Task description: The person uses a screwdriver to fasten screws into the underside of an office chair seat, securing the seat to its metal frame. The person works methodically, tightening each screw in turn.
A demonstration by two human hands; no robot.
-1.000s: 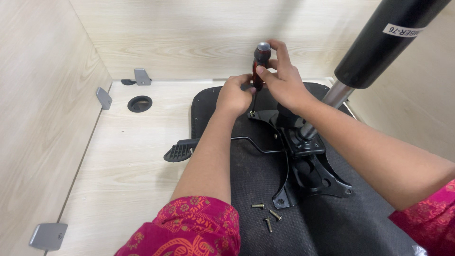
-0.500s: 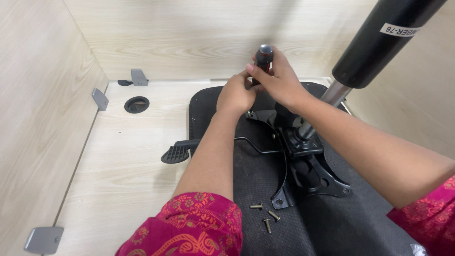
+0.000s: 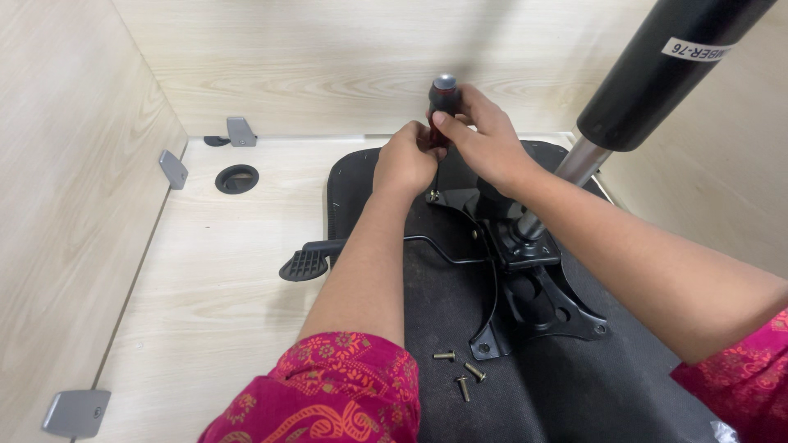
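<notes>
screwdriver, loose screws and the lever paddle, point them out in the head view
screwdriver (image 3: 442, 92): head view, on the dark handle top above the hands.
loose screws (image 3: 460, 371): head view, among the three lying on the black seat underside.
lever paddle (image 3: 302, 265): head view, on the ribbed black end.

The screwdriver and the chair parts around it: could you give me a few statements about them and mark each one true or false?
1. Both hands, left hand and right hand, are on the screwdriver. True.
2. The screwdriver lies flat on the desk. False: it stands upright over the black metal plate.
3. Three loose screws lie on the black seat underside. True.
4. The lever paddle points toward the right. False: it sticks out to the left over the wooden desk.
5. The black gas cylinder lies on the desk. False: it stands up from the plate.
</notes>
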